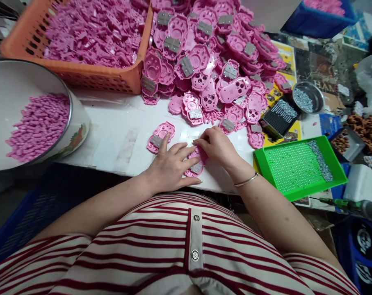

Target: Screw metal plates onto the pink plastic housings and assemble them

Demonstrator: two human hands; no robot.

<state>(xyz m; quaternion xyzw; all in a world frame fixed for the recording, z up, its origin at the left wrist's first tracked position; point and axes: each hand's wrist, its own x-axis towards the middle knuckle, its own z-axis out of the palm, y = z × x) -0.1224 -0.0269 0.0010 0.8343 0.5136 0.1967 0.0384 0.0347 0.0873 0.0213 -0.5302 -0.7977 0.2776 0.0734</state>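
Observation:
A pink plastic casing with a grey metal plate lies on the white work surface in front of me. Across its left side rests my left hand, fingers spread and lying flat. My right hand is at the casing's upper right edge, thumb and fingertips pinched together; whatever small thing they may hold is hidden. Just beyond my left fingers sits a second pink casing, also fitted with a grey plate.
A heap of pink casings stands behind my hands. An orange basket of pink parts and a white enamel pot are left. Right are a green tray, a black screw tray, a metal bowl and an electric screwdriver.

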